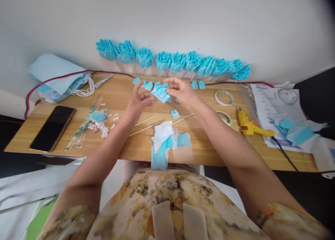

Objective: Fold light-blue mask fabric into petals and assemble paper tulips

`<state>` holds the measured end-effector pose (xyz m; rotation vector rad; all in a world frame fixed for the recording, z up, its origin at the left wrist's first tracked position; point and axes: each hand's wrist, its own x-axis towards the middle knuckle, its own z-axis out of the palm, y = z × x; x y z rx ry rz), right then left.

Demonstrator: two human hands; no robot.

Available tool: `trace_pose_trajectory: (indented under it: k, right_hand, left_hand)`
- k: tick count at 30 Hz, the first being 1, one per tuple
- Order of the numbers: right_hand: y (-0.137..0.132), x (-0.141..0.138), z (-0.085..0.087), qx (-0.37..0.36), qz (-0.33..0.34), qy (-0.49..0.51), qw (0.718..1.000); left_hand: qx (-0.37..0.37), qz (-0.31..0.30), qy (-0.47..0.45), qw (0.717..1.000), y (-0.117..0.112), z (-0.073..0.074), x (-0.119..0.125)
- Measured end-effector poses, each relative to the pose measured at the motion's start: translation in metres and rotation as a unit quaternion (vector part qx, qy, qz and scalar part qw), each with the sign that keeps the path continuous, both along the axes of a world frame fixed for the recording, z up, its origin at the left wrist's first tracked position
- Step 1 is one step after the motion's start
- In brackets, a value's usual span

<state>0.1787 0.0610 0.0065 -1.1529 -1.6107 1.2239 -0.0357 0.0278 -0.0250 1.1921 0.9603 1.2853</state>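
Between finger and thumb, my right hand (178,90) pinches a cluster of light-blue fabric petals (161,92) above the wooden table. My left hand (139,98) is just left of the cluster, its fingers apart and nothing visible in them. Several small cut blue petals (149,85) lie in a row behind the hands, and more blue petals (198,84) are to the right. Nearer to me lies a folded blue piece (175,113). Crumpled white and blue mask fabric (163,135) rests at the front edge, beside thin wooden sticks (143,128).
Several blue fabric flowers (163,61) on sticks lean against the wall. Stacked face masks (59,74), a phone (53,128) and white scraps (104,131) are on the left. Rolls of tape (224,97), a yellow glue gun (251,124) and paper (277,107) are on the right.
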Motion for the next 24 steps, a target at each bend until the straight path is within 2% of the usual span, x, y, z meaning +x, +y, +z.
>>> trace_pose_trajectory:
  k: [3,6,10,13,18,21,24]
  right_hand:
    - [0.014,-0.009,-0.007,-0.017,0.031,-0.021,0.999]
    - [0.020,-0.024,-0.015,0.007,0.058,-0.116,0.992]
    - [0.018,-0.031,-0.011,0.128,0.039,-0.285,0.949]
    - [0.016,-0.012,0.002,0.198,-0.006,-0.316,0.928]
    - [0.014,0.041,0.018,0.199,-0.059,-0.351,0.913]
    - [0.008,0.063,0.016,0.169,-0.076,-0.393,0.900]
    - [-0.002,0.070,0.012,0.153,-0.073,-0.438,0.883]
  left_hand:
    - [0.036,0.125,0.018,0.991,0.011,0.002,-0.017]
    - [0.053,0.171,0.037,0.983,0.015,0.003,-0.026]
    - [0.052,0.160,0.052,0.984,0.013,0.001,-0.024]
    - [0.052,0.154,0.039,0.986,0.010,0.002,-0.019]
    - [0.044,0.145,0.008,0.989,0.004,0.010,-0.011]
    - [0.033,0.129,0.012,0.991,0.001,0.014,-0.008]
    - [0.030,0.107,0.028,0.993,-0.001,0.015,-0.005]
